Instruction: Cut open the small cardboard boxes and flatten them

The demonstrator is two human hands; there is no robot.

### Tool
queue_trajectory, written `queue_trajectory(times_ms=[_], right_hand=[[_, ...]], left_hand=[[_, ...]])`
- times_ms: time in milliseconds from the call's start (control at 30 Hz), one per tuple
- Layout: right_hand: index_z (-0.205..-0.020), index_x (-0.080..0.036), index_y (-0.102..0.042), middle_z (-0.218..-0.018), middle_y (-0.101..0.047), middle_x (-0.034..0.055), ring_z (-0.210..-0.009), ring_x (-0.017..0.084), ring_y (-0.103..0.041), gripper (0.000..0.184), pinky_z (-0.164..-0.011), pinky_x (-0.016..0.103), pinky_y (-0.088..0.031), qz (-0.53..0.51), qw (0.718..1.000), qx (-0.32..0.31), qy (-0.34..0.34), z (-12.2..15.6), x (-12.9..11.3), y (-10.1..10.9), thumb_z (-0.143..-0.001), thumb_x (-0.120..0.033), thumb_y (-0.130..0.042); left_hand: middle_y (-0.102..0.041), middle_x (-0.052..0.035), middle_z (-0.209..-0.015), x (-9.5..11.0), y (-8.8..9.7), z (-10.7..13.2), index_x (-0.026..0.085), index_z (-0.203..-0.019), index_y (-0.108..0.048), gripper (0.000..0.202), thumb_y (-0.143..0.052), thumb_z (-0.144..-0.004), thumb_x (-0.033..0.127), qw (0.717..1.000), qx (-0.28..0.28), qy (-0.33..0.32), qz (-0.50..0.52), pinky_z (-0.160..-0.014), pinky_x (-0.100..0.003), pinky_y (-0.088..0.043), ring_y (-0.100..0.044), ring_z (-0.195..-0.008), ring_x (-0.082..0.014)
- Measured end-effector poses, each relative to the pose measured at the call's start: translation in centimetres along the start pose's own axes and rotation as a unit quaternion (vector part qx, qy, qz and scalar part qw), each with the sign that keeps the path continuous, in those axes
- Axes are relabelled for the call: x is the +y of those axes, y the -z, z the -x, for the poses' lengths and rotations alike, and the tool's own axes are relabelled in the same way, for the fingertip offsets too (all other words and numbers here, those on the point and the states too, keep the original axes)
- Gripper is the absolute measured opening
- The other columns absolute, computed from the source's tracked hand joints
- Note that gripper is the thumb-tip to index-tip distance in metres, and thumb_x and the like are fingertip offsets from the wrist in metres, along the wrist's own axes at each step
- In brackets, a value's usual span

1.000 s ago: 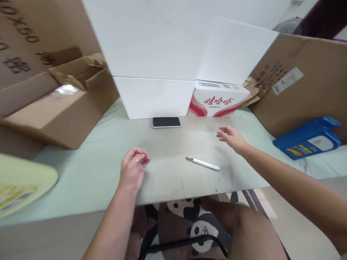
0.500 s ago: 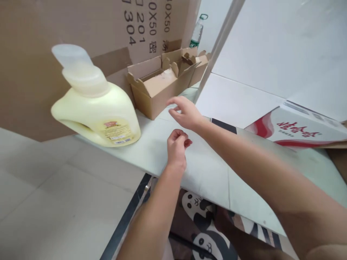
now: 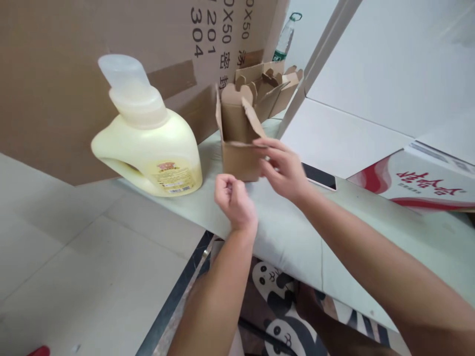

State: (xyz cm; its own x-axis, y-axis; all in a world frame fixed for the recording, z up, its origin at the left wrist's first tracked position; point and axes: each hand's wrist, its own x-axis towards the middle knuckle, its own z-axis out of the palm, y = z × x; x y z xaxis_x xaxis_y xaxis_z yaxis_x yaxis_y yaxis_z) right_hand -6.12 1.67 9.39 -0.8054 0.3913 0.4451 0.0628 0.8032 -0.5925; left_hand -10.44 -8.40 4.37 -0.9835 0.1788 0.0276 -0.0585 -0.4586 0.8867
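A small open-topped cardboard box [image 3: 240,162] with raised flaps stands turned end-on on the pale table. My right hand [image 3: 286,170] grips the right edge of this box, fingers at its near flap and thumb lower down. Just in front of the box, my left hand [image 3: 237,203] is closed with its fingers curled in; whatever they may hold is hidden. To the left stands a large pale-yellow jug [image 3: 152,148] with a translucent cap, apart from both hands.
More small cardboard boxes [image 3: 274,96] stand behind, by a clear bottle [image 3: 285,42]. A big carton [image 3: 148,29] backs the left side. A phone [image 3: 319,176] lies right of my right hand; a white-and-red box [image 3: 419,180] is farther right on the table [image 3: 289,232].
My right hand has taken hold of the small cardboard box, which has swung end-on and nearer. My left hand stays closed, its wrist turned. The view has shifted slightly left.
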Motion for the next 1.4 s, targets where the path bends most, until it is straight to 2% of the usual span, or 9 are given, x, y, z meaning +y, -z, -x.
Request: queue_trajectory(times_ms=[133,233,333,433,633,867,967,1167,1400], right_hand=[[-0.062,-0.024,-0.069,-0.114,-0.071,0.0096,-0.098,0.028,-0.069,0.036,-0.074,0.040,-0.061,0.026,0.994,0.090,-0.049,11.0,-1.4,6.9,-0.093,-0.021,-0.052],[-0.078,-0.026,-0.076,-0.093,-0.075,0.0093,-0.069,0.022,-0.071,0.026,-0.050,0.031,-0.057,0.021,0.992,0.109,-0.065,18.5,-2.7,10.7,-0.093,-0.019,-0.055],[-0.078,-0.021,-0.076,-0.082,-0.076,0.0080,-0.061,0.018,-0.072,0.024,-0.051,0.025,-0.058,0.024,0.997,0.076,-0.006,23.8,-4.0,13.1,-0.092,-0.018,-0.056],[-0.078,-0.020,-0.075,-0.088,-0.079,0.0107,-0.069,0.021,-0.076,0.024,-0.059,0.026,-0.061,0.053,0.995,0.083,0.005,26.8,-4.1,13.9,-0.091,-0.016,-0.055],[-0.108,-0.021,-0.072,-0.137,-0.064,0.0155,-0.118,0.031,-0.067,0.024,-0.081,0.038,-0.061,0.113,0.970,0.180,-0.121,28.9,-0.2,11.8,-0.093,-0.019,-0.054],[-0.127,-0.029,-0.060,-0.140,-0.041,0.0113,-0.081,0.018,-0.061,0.043,-0.066,0.039,-0.057,0.180,0.925,0.329,-0.070,30.1,2.0,9.8,-0.087,-0.015,-0.055],[-0.137,-0.036,-0.046,-0.138,-0.040,0.0092,-0.102,0.027,-0.058,0.058,-0.082,0.047,-0.056,0.176,0.900,0.389,-0.086,31.0,2.1,9.7,-0.083,-0.020,-0.060],[-0.146,-0.033,-0.032,-0.136,-0.044,0.0126,-0.121,0.033,-0.050,0.068,-0.097,0.056,-0.048,0.099,0.891,0.415,-0.157,31.7,2.7,10.3,-0.085,-0.025,-0.060],[-0.134,-0.028,-0.053,-0.138,-0.046,0.0135,-0.129,0.035,-0.048,0.040,-0.100,0.055,-0.047,0.017,0.951,0.290,-0.108,31.4,2.7,10.6,-0.095,-0.036,-0.048]], left_hand=[[-0.037,0.0036,-0.061,2.6,0.2,0.8,0.022,-0.067,-0.041,0.013,-0.051,-0.074,0.016,0.987,0.018,-0.158,0.015,-0.056,-0.026,-0.031,-0.037,-0.054,-0.0109],[-0.046,0.0030,-0.065,3.3,-0.5,0.5,0.022,-0.070,-0.049,0.008,-0.052,-0.074,0.015,0.982,-0.019,-0.183,0.047,-0.063,-0.026,-0.038,-0.047,-0.061,-0.0122],[-0.065,-0.0016,-0.084,1.8,-1.5,0.1,0.021,-0.082,-0.063,0.011,-0.054,-0.083,0.028,0.981,-0.181,-0.070,0.015,-0.075,-0.029,-0.045,-0.062,-0.082,-0.0169],[-0.072,-0.0066,-0.102,-0.6,-2.5,0.9,0.020,-0.094,-0.069,0.031,-0.051,-0.089,0.045,0.931,-0.362,0.037,-0.005,-0.087,-0.035,-0.049,-0.065,-0.101,-0.0240],[-0.075,-0.0085,-0.098,-1.8,-4.1,4.0,0.019,-0.088,-0.072,0.039,-0.055,-0.087,0.054,0.905,-0.425,0.004,-0.010,-0.101,-0.041,-0.048,-0.068,-0.102,-0.0258],[-0.071,-0.0043,-0.086,-3.7,-4.8,5.6,0.019,-0.087,-0.067,0.039,-0.074,-0.074,0.056,0.907,-0.403,-0.011,-0.121,-0.085,-0.035,-0.054,-0.069,-0.087,-0.0222],[-0.071,-0.0053,-0.100,-4.6,-4.8,6.3,0.020,-0.103,-0.068,0.041,-0.076,-0.076,0.050,0.896,-0.418,-0.044,-0.143,-0.087,-0.032,-0.052,-0.067,-0.093,-0.0194],[-0.068,-0.0067,-0.111,-5.1,-5.3,7.2,0.024,-0.120,-0.060,0.045,-0.074,-0.081,0.042,0.864,-0.450,-0.156,-0.162,-0.091,-0.035,-0.051,-0.065,-0.103,-0.0206],[-0.064,-0.0083,-0.127,-2.9,-5.5,7.3,0.025,-0.115,-0.069,0.026,-0.061,-0.092,0.031,0.792,-0.484,-0.269,-0.256,-0.106,-0.043,-0.046,-0.061,-0.119,-0.0243]])
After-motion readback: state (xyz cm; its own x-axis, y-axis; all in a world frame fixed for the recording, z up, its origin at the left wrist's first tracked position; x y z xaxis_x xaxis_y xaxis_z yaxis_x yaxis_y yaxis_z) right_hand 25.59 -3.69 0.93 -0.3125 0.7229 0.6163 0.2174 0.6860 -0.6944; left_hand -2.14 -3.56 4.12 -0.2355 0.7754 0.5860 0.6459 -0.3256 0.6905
